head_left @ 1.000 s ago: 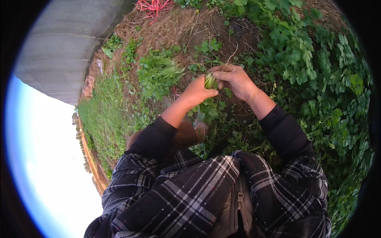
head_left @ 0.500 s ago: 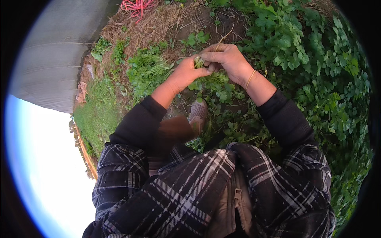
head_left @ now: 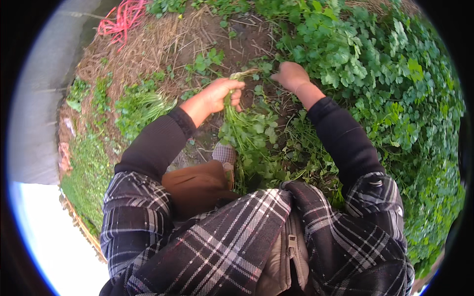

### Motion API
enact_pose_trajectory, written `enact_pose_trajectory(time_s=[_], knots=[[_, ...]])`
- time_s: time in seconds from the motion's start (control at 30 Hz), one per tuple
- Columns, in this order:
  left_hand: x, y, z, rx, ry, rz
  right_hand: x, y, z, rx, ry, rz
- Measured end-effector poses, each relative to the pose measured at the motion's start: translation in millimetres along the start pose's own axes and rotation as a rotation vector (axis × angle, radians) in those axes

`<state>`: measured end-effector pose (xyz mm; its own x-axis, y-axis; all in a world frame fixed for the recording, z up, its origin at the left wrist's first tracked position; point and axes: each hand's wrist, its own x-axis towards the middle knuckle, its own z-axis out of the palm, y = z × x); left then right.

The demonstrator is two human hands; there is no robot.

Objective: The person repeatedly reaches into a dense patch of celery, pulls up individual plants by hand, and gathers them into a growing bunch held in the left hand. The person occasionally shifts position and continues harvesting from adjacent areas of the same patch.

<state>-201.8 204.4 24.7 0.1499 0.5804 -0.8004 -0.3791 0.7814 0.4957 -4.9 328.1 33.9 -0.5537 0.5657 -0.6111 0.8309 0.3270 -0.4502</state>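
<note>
Gripped in my left hand (head_left: pixel 223 94) is a bunch of leafy greens (head_left: pixel 249 129), with long pale-green stems and lobed leaves like celery or parsley. Its stem ends poke out above my fist, and the leaves hang toward me. From the stem ends a thin straw-coloured strand (head_left: pixel 251 72) sticks out to the right. My right hand (head_left: pixel 292 78) is apart from the bunch, by the edge of the growing plants. Its fingers are curled in and mostly turned away, so anything between them is hidden.
Dense green plants (head_left: pixel 365 93) fill the right side. A pile of cut greens (head_left: pixel 143 109) lies on the ground at left. Pink strips (head_left: pixel 123 22) lie tangled on dry straw (head_left: pixel 168 42) at the far left. My shoe (head_left: pixel 224 154) is below the bunch.
My hands were together at the stem ends and have come apart. The left moved left and slightly down with the bunch; the right moved right. The view has shifted too.
</note>
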Motion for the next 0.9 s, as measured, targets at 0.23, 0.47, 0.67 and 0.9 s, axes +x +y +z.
enact_pose_trajectory(time_s=[0.23, 0.47, 0.67, 0.9], knots=[[72.6, 79.7, -81.7, 0.250, -0.102, 0.036, 47.5, 67.9, 25.5, 1.268, 0.037, -0.407], [153.3, 163.7, -131.0, 0.231, -0.367, 0.202, 20.2, 60.7, 172.8, -0.546, -0.230, 0.018], [216.2, 165.6, -149.3, 0.174, -0.285, 0.185, -33.0, 48.8, 202.1, -0.402, 0.079, -0.110], [229.2, 168.1, -130.7, 0.182, -0.354, 0.186, 93.7, 103.7, 139.8, 0.175, 0.319, 0.278]])
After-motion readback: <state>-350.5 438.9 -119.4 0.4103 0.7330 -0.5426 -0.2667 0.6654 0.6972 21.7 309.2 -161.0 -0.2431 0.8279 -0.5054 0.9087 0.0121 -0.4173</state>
